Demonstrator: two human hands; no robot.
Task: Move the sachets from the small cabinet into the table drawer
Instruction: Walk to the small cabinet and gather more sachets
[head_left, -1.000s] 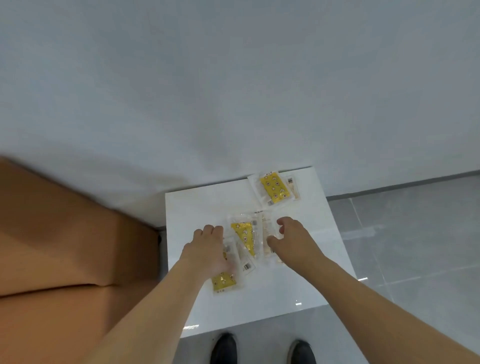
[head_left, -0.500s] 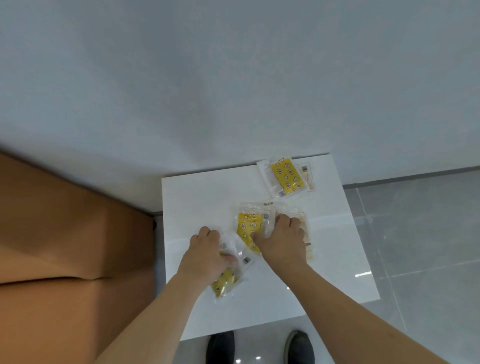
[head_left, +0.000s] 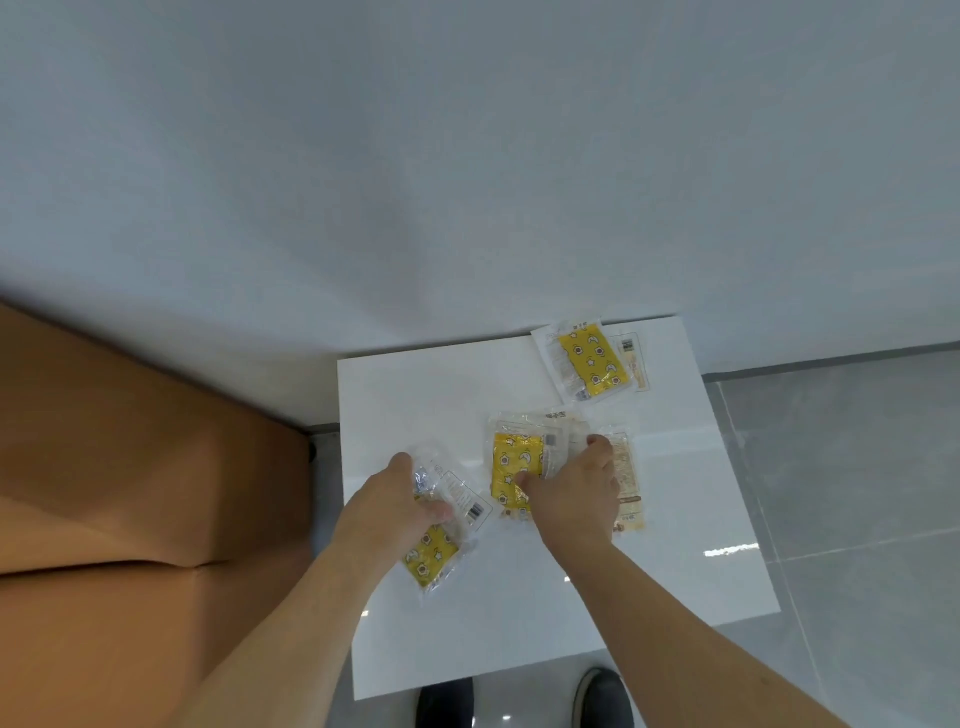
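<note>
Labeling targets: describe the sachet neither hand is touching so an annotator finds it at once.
Start at the white cabinet top against the wall, and go to its far right corner. The sachet there is clear with a yellow star-printed panel, partly overlapping another packet. It lies apart from the left hand and right hand, which hold the nearer ones.

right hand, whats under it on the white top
Under the right hand lie a yellow sachet and a pale sachet beside it, on the white cabinet top. The hand covers their inner edges, so any overlap is hidden.
</note>
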